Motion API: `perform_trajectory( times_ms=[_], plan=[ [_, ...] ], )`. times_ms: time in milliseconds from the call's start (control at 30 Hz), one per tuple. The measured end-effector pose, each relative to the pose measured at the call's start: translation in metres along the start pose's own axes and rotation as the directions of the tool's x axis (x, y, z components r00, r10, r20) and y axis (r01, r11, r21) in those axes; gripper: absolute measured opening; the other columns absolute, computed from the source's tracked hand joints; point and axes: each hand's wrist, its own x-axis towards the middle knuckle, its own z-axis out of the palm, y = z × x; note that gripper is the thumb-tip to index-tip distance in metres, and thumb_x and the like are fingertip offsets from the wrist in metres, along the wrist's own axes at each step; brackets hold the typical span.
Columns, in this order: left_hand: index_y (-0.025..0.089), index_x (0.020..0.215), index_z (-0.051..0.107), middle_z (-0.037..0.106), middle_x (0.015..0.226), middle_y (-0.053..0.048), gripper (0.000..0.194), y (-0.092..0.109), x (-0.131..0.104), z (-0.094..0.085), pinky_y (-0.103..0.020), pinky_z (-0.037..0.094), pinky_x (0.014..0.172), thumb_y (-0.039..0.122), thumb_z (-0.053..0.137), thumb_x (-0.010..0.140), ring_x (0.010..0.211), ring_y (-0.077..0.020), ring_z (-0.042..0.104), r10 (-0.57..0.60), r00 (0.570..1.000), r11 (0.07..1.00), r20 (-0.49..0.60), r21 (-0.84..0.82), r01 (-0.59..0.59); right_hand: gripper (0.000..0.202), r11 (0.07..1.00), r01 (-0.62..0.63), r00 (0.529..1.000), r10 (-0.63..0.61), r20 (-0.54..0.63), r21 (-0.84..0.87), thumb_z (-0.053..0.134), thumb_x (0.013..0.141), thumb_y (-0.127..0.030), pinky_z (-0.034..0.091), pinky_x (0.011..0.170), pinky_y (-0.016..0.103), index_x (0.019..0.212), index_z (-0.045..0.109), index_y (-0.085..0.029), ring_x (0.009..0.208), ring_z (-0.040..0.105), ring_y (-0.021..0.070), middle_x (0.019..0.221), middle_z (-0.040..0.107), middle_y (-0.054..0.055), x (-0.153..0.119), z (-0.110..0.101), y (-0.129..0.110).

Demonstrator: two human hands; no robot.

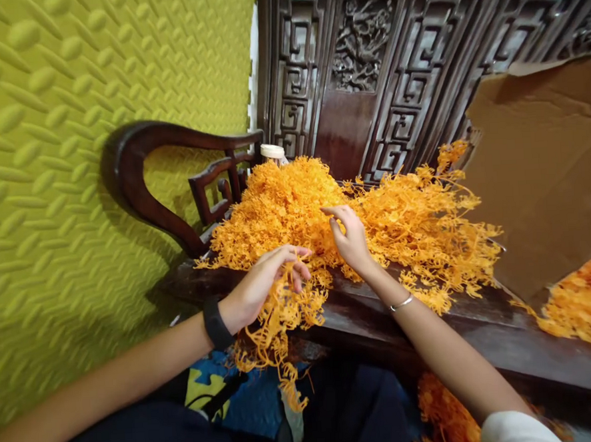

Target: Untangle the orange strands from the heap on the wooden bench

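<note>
A large heap of curly orange strands (289, 201) lies on a dark wooden bench (361, 310), spreading to a looser pile (426, 226) on the right. My left hand (269, 279), with a black wristband, is closed round a bunch of orange strands (276, 322) that hangs over the bench's front edge. To its right, my right hand (348, 236) is raised in front of the heap. Its fingers are bent and apart, and nothing shows between them.
The bench's curved armrest (136, 157) stands at the left by a yellow textured wall (59, 129). Behind the heap are a white-lidded jar (272, 152) and the carved backrest (360, 50). Cardboard (542, 166) leans at the right, near more orange strands (585, 300).
</note>
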Motion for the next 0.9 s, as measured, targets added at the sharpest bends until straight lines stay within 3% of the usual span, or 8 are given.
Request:
perform_trajectory(
  times_ms=[100,233,367,600,700,767,833,900],
  plan=[
    [0.013,0.096,0.058,0.056,0.066,0.000,0.026,0.000,-0.005,-0.003,-0.022,0.037,0.053,0.029,0.043,0.083,0.057,-0.0097,0.049,-0.052,0.998,0.998,0.029,-0.021,0.053,0.018,0.995,0.026,1.000,-0.027,0.007,0.094,0.043,0.085,-0.016,0.041,0.077,0.035,0.091,0.060,-0.018,0.087,0.055,0.0200,0.089,0.062,0.007,-0.004,0.000,-0.011],
    [0.013,0.082,0.059,0.038,0.048,0.006,0.027,-0.002,-0.013,-0.007,-0.019,0.012,0.039,0.035,0.044,0.082,0.040,-0.0053,0.027,-0.109,0.994,0.994,-0.016,-0.010,0.109,0.015,0.973,0.101,0.991,-0.116,0.063,0.206,0.042,0.088,-0.019,0.041,0.076,0.034,0.089,0.058,-0.018,0.083,0.055,0.0188,0.085,0.061,0.006,-0.011,0.003,-0.024],
    [0.013,0.074,0.055,0.028,0.041,0.009,0.032,-0.003,-0.021,-0.008,-0.020,0.010,0.040,0.040,0.041,0.083,0.037,-0.0042,0.017,-0.138,0.989,0.989,-0.048,-0.051,0.136,0.016,0.939,0.167,0.967,-0.216,0.138,0.300,0.041,0.089,-0.021,0.043,0.074,0.033,0.091,0.057,-0.017,0.079,0.055,0.0170,0.083,0.061,0.007,-0.019,0.003,-0.036],
    [0.018,0.069,0.045,0.031,0.042,0.008,0.053,0.008,-0.033,0.005,-0.021,0.013,0.041,0.063,0.022,0.083,0.036,-0.0062,0.019,-0.241,0.953,0.970,-0.185,-0.055,0.235,0.036,0.849,0.205,0.826,-0.417,0.379,0.487,0.046,0.085,-0.051,0.041,0.062,0.028,0.078,0.054,-0.016,0.067,0.051,0.0140,0.072,0.057,0.004,-0.029,-0.013,-0.092],
    [0.018,0.058,0.045,0.043,0.050,0.002,0.054,0.014,-0.036,0.010,-0.022,0.025,0.046,0.061,0.026,0.084,0.045,-0.0092,0.037,-0.121,0.978,0.991,-0.167,0.042,0.130,0.038,0.918,0.139,0.758,-0.339,0.558,0.370,0.060,0.075,-0.052,0.036,0.055,0.024,0.073,0.053,-0.015,0.059,0.046,0.0112,0.068,0.054,0.002,-0.026,-0.025,-0.122],
    [0.017,0.054,0.047,0.049,0.055,-0.002,0.056,0.017,-0.037,0.013,-0.024,0.032,0.052,0.059,0.026,0.085,0.053,-0.0118,0.045,-0.046,0.993,0.994,-0.111,0.094,0.056,0.036,0.951,-0.003,0.704,-0.217,0.676,0.308,0.062,0.074,-0.049,0.034,0.052,0.023,0.075,0.055,-0.014,0.055,0.045,0.0097,0.065,0.054,0.001,-0.022,-0.034,-0.136],
    [0.018,0.054,0.049,0.049,0.055,-0.002,0.057,0.019,-0.038,0.017,-0.025,0.033,0.054,0.058,0.025,0.086,0.055,-0.0129,0.045,-0.005,0.999,0.992,-0.044,0.123,0.010,0.035,0.943,-0.155,0.661,-0.121,0.740,0.293,0.063,0.074,-0.047,0.034,0.050,0.022,0.075,0.057,-0.012,0.053,0.045,0.0092,0.062,0.055,0.001,-0.019,-0.041,-0.144],
    [0.018,0.054,0.049,0.048,0.054,-0.002,0.058,0.019,-0.040,0.020,-0.026,0.030,0.052,0.059,0.023,0.086,0.052,-0.0126,0.042,0.012,1.000,0.990,0.018,0.138,-0.014,0.033,0.924,-0.246,0.647,-0.070,0.759,0.294,0.065,0.072,-0.044,0.035,0.050,0.021,0.073,0.060,-0.011,0.053,0.046,0.0091,0.061,0.056,0.001,-0.020,-0.048,-0.148]
  ],
)
